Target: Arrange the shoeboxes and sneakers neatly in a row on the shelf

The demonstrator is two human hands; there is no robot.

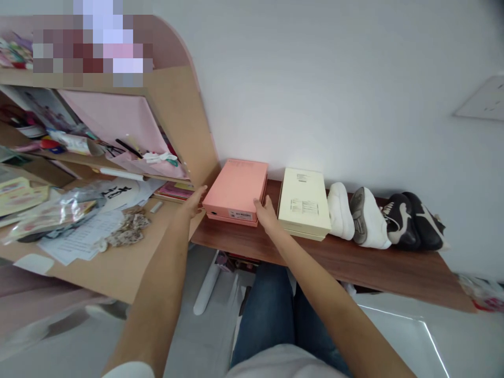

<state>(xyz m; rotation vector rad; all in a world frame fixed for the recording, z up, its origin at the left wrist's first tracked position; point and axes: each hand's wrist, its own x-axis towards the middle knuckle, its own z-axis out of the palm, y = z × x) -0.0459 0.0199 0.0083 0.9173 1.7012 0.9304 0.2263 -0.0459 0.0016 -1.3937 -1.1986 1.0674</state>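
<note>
A pink shoebox (238, 184) with a closed lid sits on the dark wooden board, a small label on its front side. My left hand (192, 202) is against its left side, fingers pointing forward along the edge. At the front right corner my right hand (266, 214) grips it, thumb over the lid's edge and fingers along the side. The box is held between both hands. To the right of my right hand lies a cream shoebox (303, 202), also closed, with printed labels on top.
Along the wooden board (346, 262) stand white shoes (340, 212), a white shoe with a grey sole (368, 218) and black shoes (411, 220). A cluttered desk (157, 252) with shelves borders the board on the left. A wall runs behind; a socket plate (484, 100) is at right.
</note>
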